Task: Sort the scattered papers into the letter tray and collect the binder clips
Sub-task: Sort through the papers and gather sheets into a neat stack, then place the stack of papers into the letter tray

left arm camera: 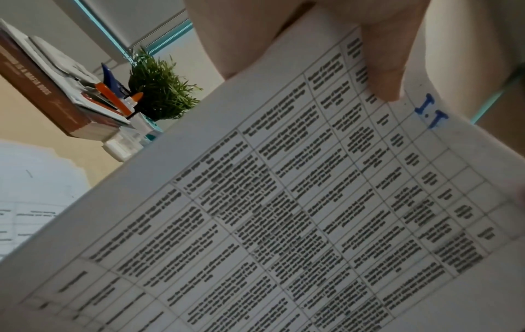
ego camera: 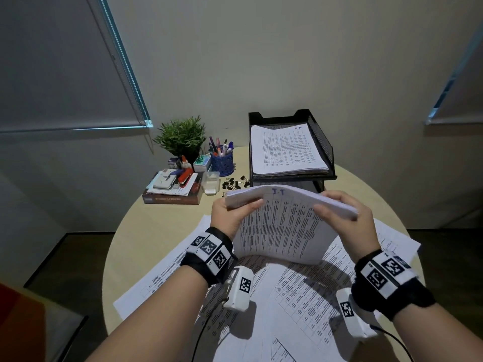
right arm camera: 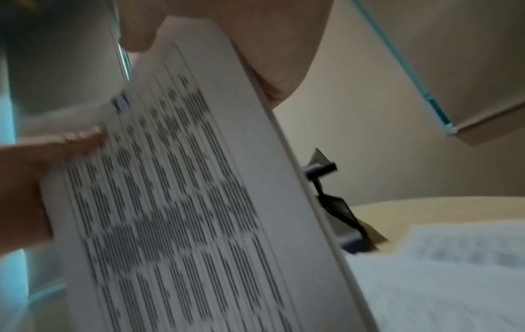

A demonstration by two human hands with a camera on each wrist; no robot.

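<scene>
- Papers (ego camera: 282,226): a stack marked "I.T" is held upright above the table's (ego camera: 136,241) middle, its lower edge just over the loose sheets (ego camera: 300,296) lying there.
- Left hand (ego camera: 230,215) clamps the stack's upper left corner, thumb on the printed face.
- Binder clips (ego camera: 235,182) lie scattered at the far edge, left of the tray.
- Right hand (ego camera: 345,215) pinches the upper right corner.
- Letter tray (ego camera: 324,142) stands straight beyond the stack, nearer the right hand; the stack probably goes forward.

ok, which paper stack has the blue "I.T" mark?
The stack held upright by both hands, left hand and right hand; the tray's stack and loose sheets lie flat.
</scene>
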